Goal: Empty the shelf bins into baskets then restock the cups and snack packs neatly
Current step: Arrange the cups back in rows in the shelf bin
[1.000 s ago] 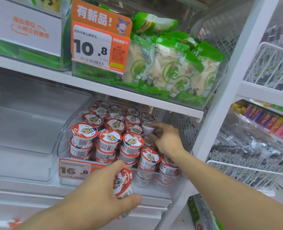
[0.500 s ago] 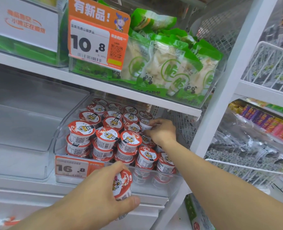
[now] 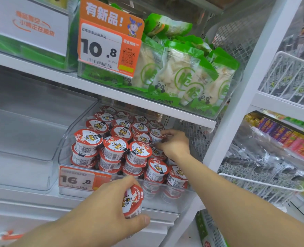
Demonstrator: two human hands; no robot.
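Item 1. Cup bin (image 3: 64, 157): clear plastic, on the lower shelf, centre of view. Holds red-and-white cups (image 3: 115, 145) with tiger-print lids, stacked two or three high in rows running back toward 12 o'clock. An orange tag (image 3: 76, 179) reading 16.8 sits on the bin's front wall at its 7 o'clock corner.

Item 2. Left hand (image 3: 101, 211): at 6 o'clock of the bin, in front of its front wall. Fingers and thumb curl round one cup (image 3: 132, 200), lid tilted toward the camera, held outside the bin.

Item 3. Right hand (image 3: 174, 143): inside the bin at its 3 o'clock side, fingers curled on a back cup (image 3: 155, 134) in the right-hand row. The forearm runs out toward 5 o'clock.

Item 4. Pack bin (image 3: 236, 90): clear, on the upper shelf at 12 o'clock of the cups. Holds green-and-white snack packs (image 3: 181, 72) with panda marks, standing upright and leaning. An orange tag reading 10.8 (image 3: 103, 49) hangs on its front left.

Item 5. Empty bin (image 3: 23, 139): clear, at 9 o'clock of the cup bin, just beside it.

Item 6. White sign (image 3: 32, 25): orange lettering, on the bin at 10 o'clock, upper shelf.

Item 7. Wire baskets (image 3: 286, 79): white, at 3 o'clock beyond the white upright (image 3: 236, 104), holding bagged goods.
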